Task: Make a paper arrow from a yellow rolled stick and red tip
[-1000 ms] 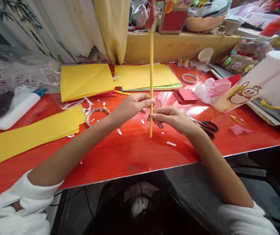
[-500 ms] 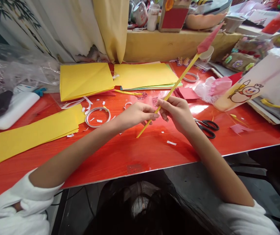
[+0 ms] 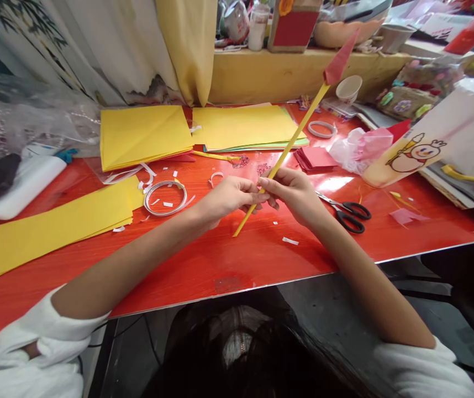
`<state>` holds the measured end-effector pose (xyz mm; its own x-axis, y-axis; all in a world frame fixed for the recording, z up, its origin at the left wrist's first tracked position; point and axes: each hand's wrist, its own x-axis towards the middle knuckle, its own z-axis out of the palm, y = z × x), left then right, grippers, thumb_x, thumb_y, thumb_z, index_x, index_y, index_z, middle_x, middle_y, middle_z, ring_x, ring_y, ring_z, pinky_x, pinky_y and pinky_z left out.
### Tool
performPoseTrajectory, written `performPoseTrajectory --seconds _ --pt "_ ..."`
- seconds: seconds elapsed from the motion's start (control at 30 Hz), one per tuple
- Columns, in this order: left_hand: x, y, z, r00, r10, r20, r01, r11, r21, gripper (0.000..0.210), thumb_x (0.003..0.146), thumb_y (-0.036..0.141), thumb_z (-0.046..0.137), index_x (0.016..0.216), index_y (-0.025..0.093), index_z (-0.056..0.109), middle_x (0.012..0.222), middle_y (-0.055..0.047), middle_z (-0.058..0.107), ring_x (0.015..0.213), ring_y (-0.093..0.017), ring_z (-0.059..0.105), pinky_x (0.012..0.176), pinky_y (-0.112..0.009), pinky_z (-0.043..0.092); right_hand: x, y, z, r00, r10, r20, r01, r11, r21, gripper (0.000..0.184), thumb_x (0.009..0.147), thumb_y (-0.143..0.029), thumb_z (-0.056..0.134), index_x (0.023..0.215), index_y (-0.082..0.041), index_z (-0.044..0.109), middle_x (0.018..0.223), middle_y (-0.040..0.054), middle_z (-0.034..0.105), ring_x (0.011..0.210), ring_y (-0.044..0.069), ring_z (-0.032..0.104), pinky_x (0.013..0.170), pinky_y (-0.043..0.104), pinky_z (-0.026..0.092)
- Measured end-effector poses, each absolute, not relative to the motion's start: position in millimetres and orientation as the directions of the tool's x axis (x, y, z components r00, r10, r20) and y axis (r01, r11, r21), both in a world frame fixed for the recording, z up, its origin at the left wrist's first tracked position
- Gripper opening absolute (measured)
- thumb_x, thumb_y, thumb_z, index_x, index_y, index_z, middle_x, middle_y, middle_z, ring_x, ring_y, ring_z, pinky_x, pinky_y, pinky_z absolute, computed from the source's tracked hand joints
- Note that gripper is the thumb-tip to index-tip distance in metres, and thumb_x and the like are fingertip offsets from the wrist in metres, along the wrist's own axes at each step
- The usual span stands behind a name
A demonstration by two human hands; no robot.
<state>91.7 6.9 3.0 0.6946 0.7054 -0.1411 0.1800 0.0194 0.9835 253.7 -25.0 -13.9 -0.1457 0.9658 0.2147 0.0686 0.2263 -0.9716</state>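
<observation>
A slim yellow stick (image 3: pixel 289 145) with a pointed red paper tip (image 3: pixel 340 59) is pinched by the left hand (image 3: pixel 232 200) and right hand (image 3: pixel 294 192).

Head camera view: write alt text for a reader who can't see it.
A person's left hand and right hand hold a thin yellow stick with a pointed red tip, slanting up to the right above a red table. Black-handled scissors lie beside the right hand; stacks of yellow paper lie toward the back and left.
</observation>
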Motion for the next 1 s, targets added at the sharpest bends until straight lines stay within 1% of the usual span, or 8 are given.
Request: performPoseTrajectory --seconds 0.1,0.33,0.57,0.67,0.77,0.87,0.93,1.0 --pt "91.6 10.2 0.6 0.704 0.698 -0.128 0.201 -0.023 0.979 0.03 0.069 0.039 0.067 0.066 0.012 0.056 0.069 -0.001 0.057 0.07 -0.011 0.052 0.072 -0.028 0.04 253.6 -25.1 -12.8 -0.12 0.967 0.225 0.059 0.233 -0.971 0.021 0.078 -0.036 0.063 0.074 -0.016 0.059 0.057 -0.0029 0.053 0.046 0.005 0.047 0.04 0.019 0.035" --pt "94.1 5.2 -2.5 0.674 0.732 -0.104 0.242 -0.086 0.966 0.033 0.071 0.039 0.064 0.061 0.014 0.045 0.068 0.0 0.052 0.068 -0.01 0.048 0.068 -0.027 0.037 251.2 -26.5 -13.1 -0.093 0.968 0.232 0.08 0.239 -0.968 0.024 0.079 -0.039 0.062 0.074 -0.016 0.058 0.055 -0.0044 0.048 0.046 0.004 0.045 0.039 0.018 0.034" --pt "93.0 6.1 3.6 0.689 0.715 -0.118 0.274 -0.107 0.956 0.031 0.07 0.039 0.066 0.064 0.014 0.05 0.064 0.002 0.049 0.062 -0.009 0.043 0.061 -0.025 0.033 252.6 -25.5 -12.7 -0.052 0.964 0.262 0.032 0.264 -0.964 0.022 0.081 -0.037 0.06 0.074 -0.017 0.056 0.054 -0.0052 0.046 0.043 0.003 0.043 0.037 0.018 0.03" --pt "93.0 4.8 4.0 0.678 0.727 -0.109 0.289 -0.127 0.949 0.034 0.069 0.04 0.067 0.06 0.015 0.046 0.061 0.003 0.046 0.059 -0.008 0.04 0.059 -0.025 0.03 252.4 -26.0 -11.8 -0.051 0.96 0.277 0.039 0.279 -0.96 0.022 0.081 -0.038 0.06 0.074 -0.017 0.056 0.053 -0.0056 0.044 0.043 0.003 0.042 0.038 0.018 0.03" --pt "92.9 3.0 1.9 0.664 0.744 -0.076 0.224 -0.101 0.969 0.038 0.07 0.041 0.066 0.056 0.015 0.043 0.059 0.003 0.046 0.061 -0.008 0.044 0.061 -0.025 0.032 251.6 -27.0 -11.9 -0.077 0.96 0.27 0.05 0.274 -0.96 0.023 0.08 -0.039 0.061 0.077 -0.017 0.057 0.056 -0.0049 0.047 0.045 0.004 0.043 0.038 0.018 0.032" --pt "91.5 5.2 0.2 0.719 0.691 -0.079 0.177 -0.073 0.981 0.033 0.07 0.043 0.065 0.061 0.013 0.053 0.065 0.0 0.054 0.071 -0.011 0.052 0.068 -0.026 0.036 251.5 -27.6 -12.1 -0.168 0.953 0.251 0.082 0.267 -0.96 0.025 0.078 -0.04 0.063 0.075 -0.016 0.057 0.058 -0.0037 0.051 0.046 0.004 0.044 0.039 0.019 0.032" --pt "90.1 7.9 0.5 0.731 0.668 -0.14 0.251 -0.072 0.965 0.032 0.068 0.044 0.066 0.064 0.013 0.057 0.066 -0.001 0.056 0.067 -0.011 0.051 0.066 -0.027 0.036 251.8 -27.5 -12.0 -0.16 0.954 0.251 0.1 0.269 -0.958 0.026 0.078 -0.04 0.063 0.071 -0.016 0.056 0.056 -0.0041 0.049 0.045 0.004 0.043 0.039 0.019 0.031" --pt "89.0 9.2 2.3 0.694 0.697 -0.178 0.337 -0.097 0.937 0.034 0.067 0.045 0.067 0.06 0.014 0.055 0.06 0.001 0.053 0.057 -0.009 0.045 0.058 -0.026 0.033 252.3 -27.1 -11.8 -0.097 0.961 0.259 0.085 0.268 -0.96 0.027 0.079 -0.04 0.062 0.069 -0.016 0.055 0.053 -0.0049 0.046 0.044 0.004 0.042 0.038 0.019 0.03"
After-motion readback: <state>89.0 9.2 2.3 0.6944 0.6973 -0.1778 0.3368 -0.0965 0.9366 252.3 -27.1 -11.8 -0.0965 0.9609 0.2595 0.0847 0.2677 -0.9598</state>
